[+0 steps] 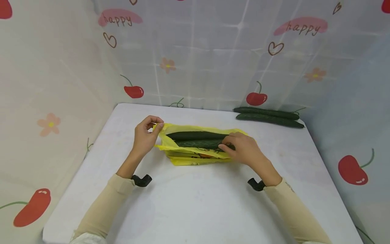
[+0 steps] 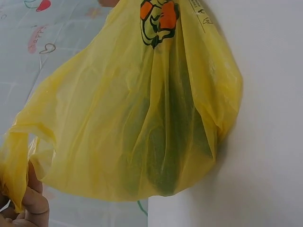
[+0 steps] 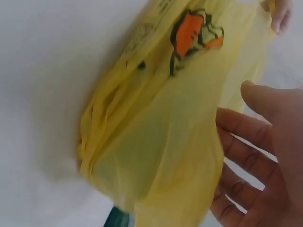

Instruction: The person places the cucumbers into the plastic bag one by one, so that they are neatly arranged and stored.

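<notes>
Beige sleeves (image 1: 100,206) are seen at the lower corners as cucumbers are apparently being bagged.
Near the frame's centre, the left edge of a yellow bag (image 1: 182,160) is pinched by the left hand (image 1: 145,135); nothing is visibly gripped by the right hand (image 1: 243,150), its fingers spread loosely against the bag's right side. At least two bagged cucumbers (image 1: 198,136) are aligned left to right, nearly level, right ends covered. Two loose cucumbers (image 1: 268,119), upper right, are laid similarly, dipping rightward; next, probably, the mouth should be held open and these fetched.
</notes>
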`<state>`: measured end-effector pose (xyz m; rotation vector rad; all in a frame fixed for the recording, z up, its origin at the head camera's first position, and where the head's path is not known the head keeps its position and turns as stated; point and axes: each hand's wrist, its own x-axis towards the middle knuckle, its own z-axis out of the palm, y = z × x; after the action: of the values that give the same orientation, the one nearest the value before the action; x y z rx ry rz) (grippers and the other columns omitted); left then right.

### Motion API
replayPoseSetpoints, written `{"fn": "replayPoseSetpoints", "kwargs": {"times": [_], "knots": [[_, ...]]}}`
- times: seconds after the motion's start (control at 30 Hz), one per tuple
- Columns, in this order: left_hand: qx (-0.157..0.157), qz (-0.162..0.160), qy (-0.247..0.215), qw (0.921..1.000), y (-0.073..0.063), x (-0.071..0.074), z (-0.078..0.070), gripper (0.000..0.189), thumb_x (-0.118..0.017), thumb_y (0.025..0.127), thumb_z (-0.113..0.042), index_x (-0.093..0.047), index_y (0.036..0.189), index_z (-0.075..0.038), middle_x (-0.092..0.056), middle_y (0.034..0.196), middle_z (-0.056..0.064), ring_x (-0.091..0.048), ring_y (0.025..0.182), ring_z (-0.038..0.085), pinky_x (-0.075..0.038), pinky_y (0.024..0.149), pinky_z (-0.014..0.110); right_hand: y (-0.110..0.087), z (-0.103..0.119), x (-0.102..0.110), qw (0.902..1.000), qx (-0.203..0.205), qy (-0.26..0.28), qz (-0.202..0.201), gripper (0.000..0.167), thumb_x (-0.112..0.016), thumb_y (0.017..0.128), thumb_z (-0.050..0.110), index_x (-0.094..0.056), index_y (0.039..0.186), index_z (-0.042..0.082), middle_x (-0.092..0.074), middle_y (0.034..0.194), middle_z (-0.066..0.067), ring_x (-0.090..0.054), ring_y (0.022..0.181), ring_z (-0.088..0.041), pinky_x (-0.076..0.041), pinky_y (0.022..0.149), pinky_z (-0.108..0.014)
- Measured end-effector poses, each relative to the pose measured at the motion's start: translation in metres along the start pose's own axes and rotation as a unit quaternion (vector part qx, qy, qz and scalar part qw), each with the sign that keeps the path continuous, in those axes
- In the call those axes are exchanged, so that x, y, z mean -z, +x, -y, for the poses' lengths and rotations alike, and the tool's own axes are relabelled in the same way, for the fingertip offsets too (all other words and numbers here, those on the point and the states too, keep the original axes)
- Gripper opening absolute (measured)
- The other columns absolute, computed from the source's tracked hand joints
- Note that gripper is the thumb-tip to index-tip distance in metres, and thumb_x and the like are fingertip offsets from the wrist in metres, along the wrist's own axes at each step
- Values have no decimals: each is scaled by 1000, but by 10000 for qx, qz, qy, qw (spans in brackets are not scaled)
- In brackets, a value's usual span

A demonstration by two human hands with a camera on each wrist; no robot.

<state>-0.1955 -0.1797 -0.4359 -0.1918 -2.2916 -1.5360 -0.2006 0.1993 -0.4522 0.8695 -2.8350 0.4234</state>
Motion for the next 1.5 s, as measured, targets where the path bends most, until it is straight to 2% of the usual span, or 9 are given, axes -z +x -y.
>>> {"fn": "replayPoseSetpoints", "kwargs": {"times": [0.17, 0.3, 0.37, 0.6, 0.83, 0.93, 1.03, 1.23, 1.5], "knots": [[-59, -33, 35, 10000, 3, 1, 19, 12, -72, 105, -15, -73, 112, -6, -74, 110, 12, -65, 96, 7, -46, 66, 14, -9, -19, 13, 9993, -210, 259, -159, 20, -77, 100, 38, -81, 108, 20, -79, 102, 1, -71, 100, -26, -60, 80, -46], [-83, -37, 8, 10000, 3, 3, 22, 12, -74, 104, -21, -73, 111, -11, -74, 109, 7, -66, 97, 8, -48, 66, 15, -12, -43, 23, 9959, -522, 662, -325, 22, -75, 103, 35, -81, 112, 15, -79, 108, -4, -71, 105, -29, -60, 87, -50], [-68, -38, 4, 10000, 2, 4, 23, 13, -74, 104, -22, -73, 111, -11, -74, 109, 7, -66, 97, 8, -48, 66, 15, -12, -60, 26, 9926, -732, 881, -403, 24, -72, 105, 34, -80, 113, 13, -79, 110, -6, -70, 100, -28, -59, 85, -48], [52, -139, 105, 9998, -3, 5, 24, 12, -72, 104, -14, -72, 111, -4, -74, 110, 15, -64, 95, 6, -47, 69, 15, -14, -125, 11, 9702, -1803, 1418, -774, 35, -67, 107, 40, -78, 120, 9, -78, 119, -14, -68, 104, -29, -56, 90, -43], [27, -92, -5, 10000, -7, 7, 1, 13, -71, 104, -9, -70, 111, 2, -73, 108, 20, -64, 93, 6, -44, 68, 14, -31, -173, -11, 9499, -2531, 1553, -979, 46, -64, 107, 47, -76, 123, 5, -76, 122, -19, -68, 112, -35, -56, 99, -53], [0, -89, 1, 10000, -7, 7, -3, 12, -71, 104, -9, -71, 111, 1, -73, 108, 19, -64, 92, 6, -44, 67, 15, -37, -188, -12, 9377, -2931, 1611, -941, 52, -63, 106, 51, -73, 129, 5, -70, 135, -22, -63, 126, -40, -52, 110, -61], [48, -80, 20, 10000, -6, 6, -2, 12, -70, 105, -10, -71, 110, 0, -72, 108, 18, -63, 92, 6, -44, 66, 14, -42, -203, -9, 9288, -3247, 1620, -754, 61, -62, 105, 55, -66, 141, 6, -55, 155, -26, -50, 145, -49, -41, 120, -68], [98, 33, 102, 9999, -3, -1, 8, 12, -70, 105, -12, -70, 111, -2, -72, 110, 17, -63, 94, 6, -44, 65, 13, -55, -235, -3, 9276, -3437, 1356, -554, 84, -67, 103, 54, -40, 162, 1, -27, 171, -34, -24, 158, -58, -24, 125, -77], [49, -53, 25, 10000, -4, -4, 4, 11, -70, 105, -10, -70, 111, -1, -72, 109, 17, -64, 92, 4, -46, 66, 11, -62, -260, -4, 9357, -3277, 1207, -502, 102, -70, 100, 52, -17, 171, 2, -15, 177, -31, -14, 163, -56, -16, 128, -76]]}}
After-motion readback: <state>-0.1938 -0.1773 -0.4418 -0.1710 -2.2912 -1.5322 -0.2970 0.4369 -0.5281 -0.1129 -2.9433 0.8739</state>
